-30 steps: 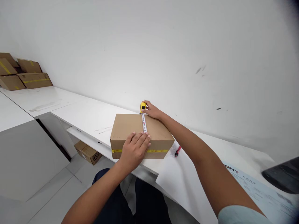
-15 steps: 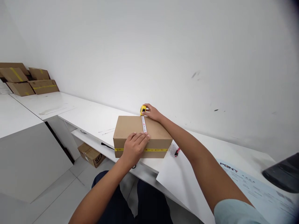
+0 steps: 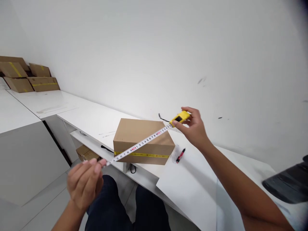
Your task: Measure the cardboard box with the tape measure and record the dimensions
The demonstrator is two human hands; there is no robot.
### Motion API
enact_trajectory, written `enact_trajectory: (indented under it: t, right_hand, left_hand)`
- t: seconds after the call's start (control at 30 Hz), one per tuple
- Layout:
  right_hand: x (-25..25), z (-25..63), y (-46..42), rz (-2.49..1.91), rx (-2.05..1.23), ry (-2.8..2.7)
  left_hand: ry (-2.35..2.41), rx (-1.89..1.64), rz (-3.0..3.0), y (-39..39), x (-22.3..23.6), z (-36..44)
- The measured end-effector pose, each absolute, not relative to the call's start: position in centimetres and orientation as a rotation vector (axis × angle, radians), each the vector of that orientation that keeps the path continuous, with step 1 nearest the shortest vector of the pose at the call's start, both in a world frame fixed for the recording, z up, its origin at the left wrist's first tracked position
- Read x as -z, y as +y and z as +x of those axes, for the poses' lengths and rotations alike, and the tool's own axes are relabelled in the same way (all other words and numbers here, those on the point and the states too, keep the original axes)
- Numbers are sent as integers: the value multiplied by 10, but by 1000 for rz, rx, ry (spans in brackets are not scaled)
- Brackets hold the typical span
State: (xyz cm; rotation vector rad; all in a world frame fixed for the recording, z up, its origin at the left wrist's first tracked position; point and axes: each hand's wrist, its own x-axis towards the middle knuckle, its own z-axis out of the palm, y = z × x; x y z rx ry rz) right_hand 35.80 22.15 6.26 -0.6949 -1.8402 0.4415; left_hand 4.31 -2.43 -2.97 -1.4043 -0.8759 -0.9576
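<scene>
A brown cardboard box point(image 3: 134, 133) with a yellow tape band sits on the white desk point(image 3: 96, 120). My right hand point(image 3: 193, 126) is raised to the right of the box and grips the yellow tape measure case point(image 3: 180, 117). The white blade point(image 3: 141, 142) runs diagonally in the air across the front of the box. My left hand point(image 3: 84, 181) pinches the blade's end below and left of the box, off the desk edge.
A red and black pen point(image 3: 180, 155) lies right of the box beside a white sheet point(image 3: 192, 189). A dark device point(image 3: 286, 184) lies at the far right. Several cardboard boxes point(image 3: 26, 78) are stacked at the far left, another box point(image 3: 88, 153) under the desk.
Both hands lifted off the box. The right hand carried the case up and right, the left pulled the blade end down and left, so the blade is drawn out longer.
</scene>
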Motion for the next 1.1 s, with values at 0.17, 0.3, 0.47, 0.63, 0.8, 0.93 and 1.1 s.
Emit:
enact_trajectory:
  t: [0.17, 0.3, 0.47, 0.63, 0.8, 0.93, 1.1]
  right_hand:
    - [-44, 402, 149, -860, -253, -1780]
    - [-15, 417, 112, -1049, -459, -1918]
    - [27, 406, 80, -1197, -1149, -1915]
    - [65, 384, 58, -1229, -1689, -1693]
    - [90, 368, 28, -1073, -2068, -1439]
    - [99, 356, 8, -1116, -1978, -1314]
    - [81, 381, 28, -1212, -1834, -1251]
  left_hand:
    - [-831, 786, -1441, -7, 22, 7]
    - [-797, 749, -1666, -17, 21, 27]
    - [-856, 847, -1960, -31, 55, 81]
    - [-874, 1094, -2221, -34, 97, 127]
    - [-760, 1293, -2285, -37, 118, 158]
    - [-853, 1325, -2238, -47, 134, 159]
    - [-1227, 1202, -2097, -39, 149, 112]
